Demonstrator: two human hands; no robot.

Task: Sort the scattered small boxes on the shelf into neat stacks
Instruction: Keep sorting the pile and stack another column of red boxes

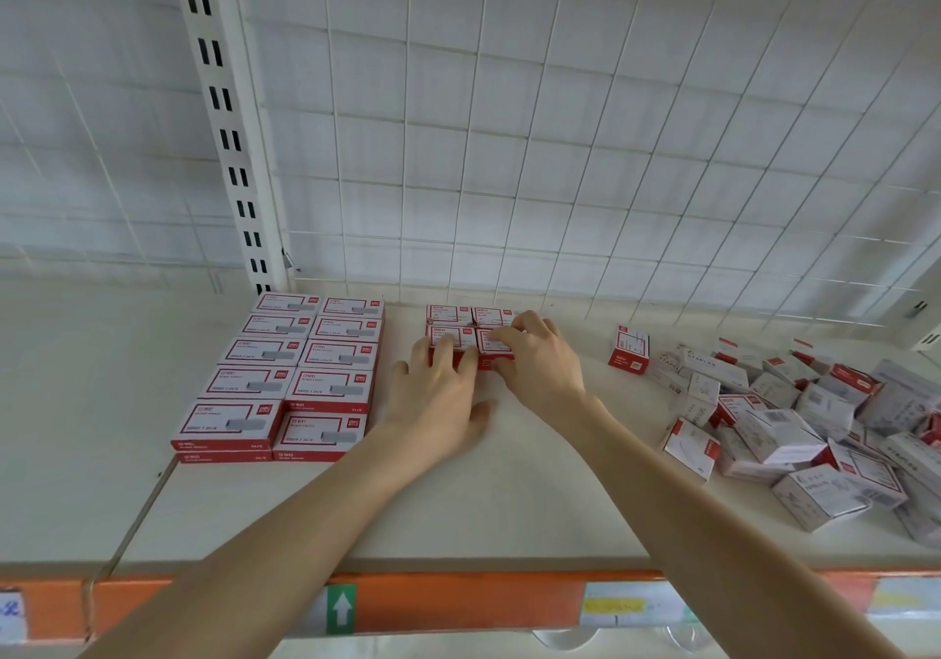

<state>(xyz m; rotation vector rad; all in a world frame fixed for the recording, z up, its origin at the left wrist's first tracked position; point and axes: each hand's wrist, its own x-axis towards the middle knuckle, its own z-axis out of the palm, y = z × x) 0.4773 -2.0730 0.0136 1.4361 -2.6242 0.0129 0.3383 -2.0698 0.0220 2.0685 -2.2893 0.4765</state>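
A tidy block of small red-and-white boxes (450, 316) stands at the back middle of the shelf (499, 500), two by two, stacked. My left hand (442, 393) lies flat against the block's front left, its fingers straight on the near-left box. My right hand (540, 358) rests on the near-right box, fingertips on its top and thumb at its front face. A loose heap of small boxes (794, 429) lies at the right, and one red box (630, 348) stands upright at its left edge.
Two neat rows of larger flat red-and-white boxes (300, 378) fill the left part of the shelf. A white wire grid (560, 149) forms the back wall, beside a slotted upright (229, 139). An orange price strip (458, 602) runs along the front edge.
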